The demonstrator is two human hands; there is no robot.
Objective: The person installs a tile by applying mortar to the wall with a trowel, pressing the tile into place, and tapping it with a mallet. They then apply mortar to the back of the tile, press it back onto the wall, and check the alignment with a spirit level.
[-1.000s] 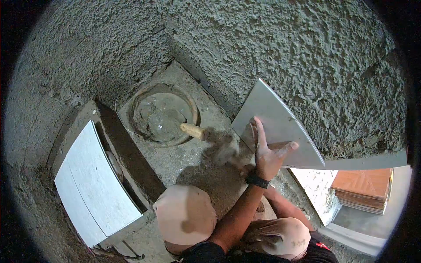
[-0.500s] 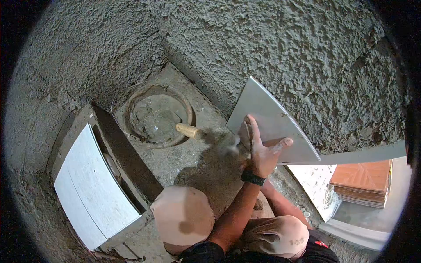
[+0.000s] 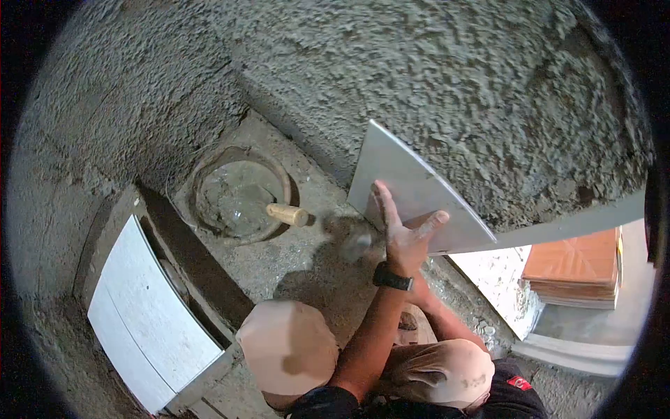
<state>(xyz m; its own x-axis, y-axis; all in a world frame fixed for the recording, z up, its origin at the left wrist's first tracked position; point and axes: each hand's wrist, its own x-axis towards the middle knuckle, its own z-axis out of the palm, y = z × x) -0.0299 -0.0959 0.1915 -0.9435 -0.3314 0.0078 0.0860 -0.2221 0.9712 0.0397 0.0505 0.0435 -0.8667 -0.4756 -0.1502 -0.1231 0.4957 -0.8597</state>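
My left hand (image 3: 406,241), a dark watch on its wrist, lies with fingers and thumb spread against a grey tile (image 3: 398,178). The tile leans on the rough wall at a slant, its lower edge close to the floor. My right forearm (image 3: 447,318) passes beneath the left wrist, which hides the right hand's fingers. A blurred pale shape (image 3: 357,243) shows left of the wrists, too smeared to name. Farther left, a round pan (image 3: 285,178) holds wet mortar (image 3: 227,188); a wooden-handled tool (image 3: 287,214) rests in it.
Rough mortar-coated walls (image 3: 447,91) meet in a corner behind the pan. White tiles (image 3: 150,307) lie on a ledge at left. A stack of orange-brown tiles (image 3: 576,258) stands at right beside a white speckled board (image 3: 492,279). My knees (image 3: 289,349) are close below.
The view has shifted a little, so the pan, tile and hands appear farther left. My left hand stays spread against the tile.
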